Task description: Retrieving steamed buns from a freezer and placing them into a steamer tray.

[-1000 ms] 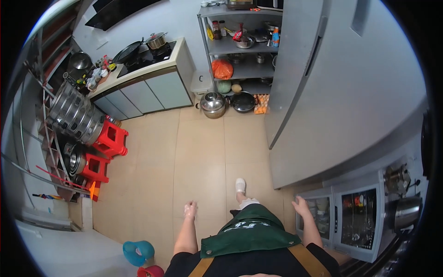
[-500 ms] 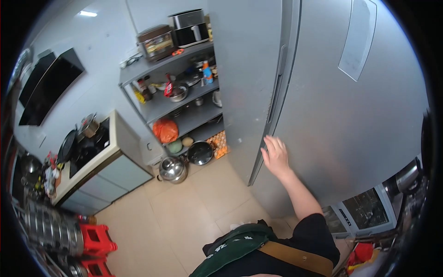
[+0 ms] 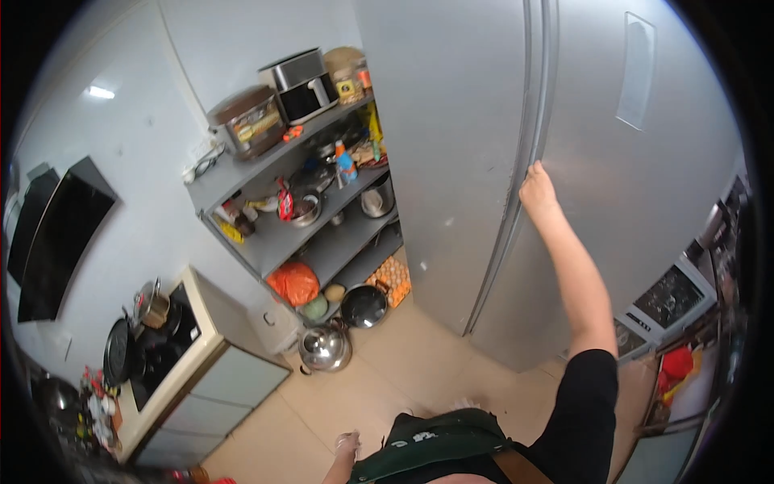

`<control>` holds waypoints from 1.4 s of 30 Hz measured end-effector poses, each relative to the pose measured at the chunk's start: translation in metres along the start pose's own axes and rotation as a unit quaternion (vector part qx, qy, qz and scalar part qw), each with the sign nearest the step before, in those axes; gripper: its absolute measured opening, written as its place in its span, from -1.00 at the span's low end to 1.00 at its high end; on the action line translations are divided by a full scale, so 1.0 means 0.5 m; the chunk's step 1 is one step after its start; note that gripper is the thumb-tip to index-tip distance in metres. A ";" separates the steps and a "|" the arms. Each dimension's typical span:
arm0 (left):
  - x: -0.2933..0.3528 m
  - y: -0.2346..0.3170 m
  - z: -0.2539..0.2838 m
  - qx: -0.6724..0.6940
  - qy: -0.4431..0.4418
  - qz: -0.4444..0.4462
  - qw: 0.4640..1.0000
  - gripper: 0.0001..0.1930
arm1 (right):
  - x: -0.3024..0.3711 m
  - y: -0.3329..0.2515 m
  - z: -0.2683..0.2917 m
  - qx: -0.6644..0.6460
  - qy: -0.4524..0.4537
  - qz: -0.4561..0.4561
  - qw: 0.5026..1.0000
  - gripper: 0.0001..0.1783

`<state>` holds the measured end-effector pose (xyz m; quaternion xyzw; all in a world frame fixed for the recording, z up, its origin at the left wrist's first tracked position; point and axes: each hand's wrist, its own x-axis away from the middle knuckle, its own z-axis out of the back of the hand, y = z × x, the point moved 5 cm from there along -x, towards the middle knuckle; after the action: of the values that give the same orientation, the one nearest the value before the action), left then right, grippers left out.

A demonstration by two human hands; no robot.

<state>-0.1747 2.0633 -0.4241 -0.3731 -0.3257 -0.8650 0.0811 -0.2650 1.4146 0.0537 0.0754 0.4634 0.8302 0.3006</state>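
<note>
A tall silver two-door refrigerator (image 3: pixel 451 161) fills the right half of the view, its doors meeting at a vertical seam. My right hand (image 3: pixel 538 187) is at that seam, fingers curled round the inner edge of the right door (image 3: pixel 645 218), the fingertips hidden in the recessed grip. Both doors look closed. Low in the picture, beside my dark green apron (image 3: pixel 451 431), hangs my left hand (image 3: pixel 348 444). It is small and blurred, and its fingers cannot be made out.
Left of the refrigerator stands a grey shelf rack (image 3: pixel 266 189) with an air fryer (image 3: pixel 302 89) on top. A lidded steel pot (image 3: pixel 325 347) and a black pan (image 3: pixel 364 306) sit on the floor by it. Further left is a stove counter (image 3: pixel 201 339); at right, a glass-fronted cabinet (image 3: pixel 673 298).
My right hand has moved up along the door seam, and its fingers have curled round the door edge. My left hand has come into view at the bottom. The view has shifted.
</note>
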 end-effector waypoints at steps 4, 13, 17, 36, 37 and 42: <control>-0.091 0.097 0.095 -0.030 0.028 -0.073 0.996 -0.60 | 0.000 -0.014 -0.006 0.028 -0.091 -0.059 0.994 -0.65; -0.265 -0.018 0.139 -0.673 -0.107 -0.286 0.673 -0.61 | 0.294 -0.087 0.248 -0.089 0.071 -0.018 0.993 -0.71; -0.185 0.102 0.013 -0.383 -0.086 -0.193 0.899 -0.67 | 0.602 -0.041 0.330 -0.294 0.354 -0.067 0.885 -0.53; 0.012 0.318 -0.112 -0.323 -0.199 -0.185 0.907 -0.60 | 1.260 0.197 -0.208 -0.524 0.408 -0.703 0.254 -0.32; 0.009 0.311 -0.110 -0.322 -0.196 -0.183 0.908 -0.60 | 1.263 0.206 -0.228 -0.527 0.407 -0.702 0.252 -0.32; 0.022 0.285 -0.096 -0.315 -0.177 -0.156 0.919 -0.60 | 1.284 0.246 -0.273 -0.532 0.448 -0.670 0.258 -0.31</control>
<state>-0.1563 1.9239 -0.3694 -0.4710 -0.0990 -0.8443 -0.2357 -0.8917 1.6330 -0.0209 -0.8233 -0.1369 0.2934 0.4663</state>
